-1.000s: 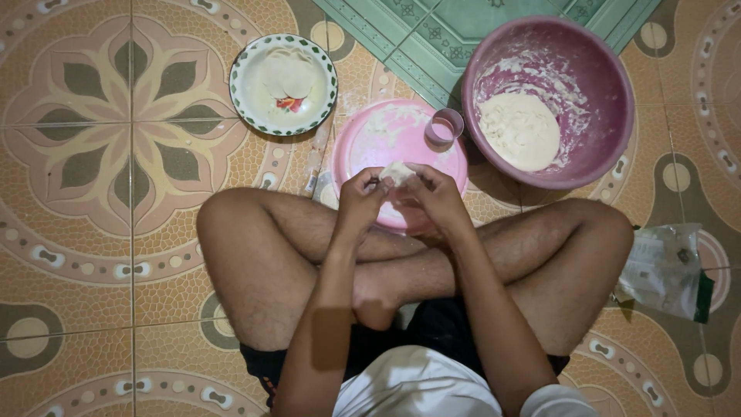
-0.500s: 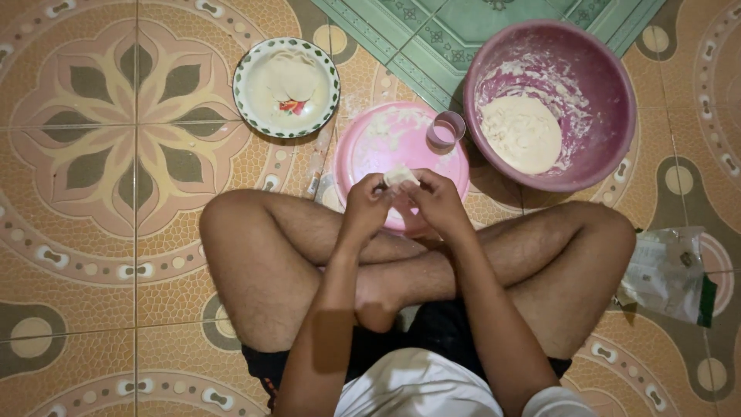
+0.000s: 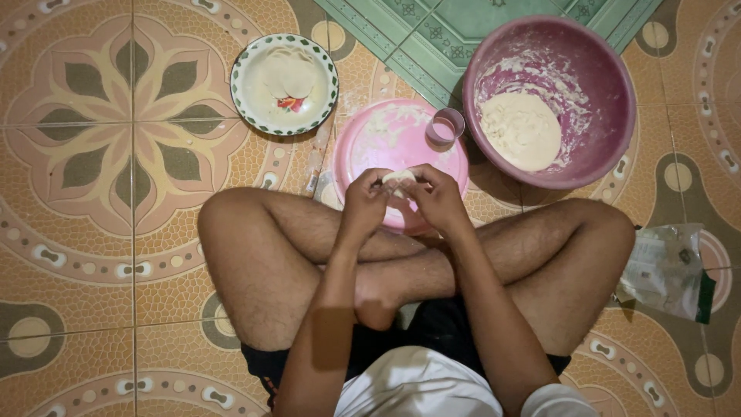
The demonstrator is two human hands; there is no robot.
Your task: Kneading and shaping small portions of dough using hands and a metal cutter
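A person sits cross-legged on a patterned tile floor point(image 3: 100, 232), both hands raised over the near edge of a pink round board point(image 3: 401, 150). The left hand point(image 3: 364, 207) and the right hand point(image 3: 440, 199) meet around a small piece of pale dough point(image 3: 398, 179), the fingers of each curled in and pinching it from either side, so that only its top shows between them. The dough sits just above the board, between the knees.

On the far right edge of the board stands a small pink cup point(image 3: 445, 127). Just to the right of it, a large purple basin point(image 3: 610, 100) holds a mound of white dough point(image 3: 521, 131), its inner wall smeared with flour. To the far left of the board lies a green-rimmed plate point(image 3: 245, 66) dusted white, with a red flower print. A slim rolling stick point(image 3: 316, 154) lies between plate and board. At the right, near the knee, a crumpled plastic bag point(image 3: 664, 270) rests on the tiles.
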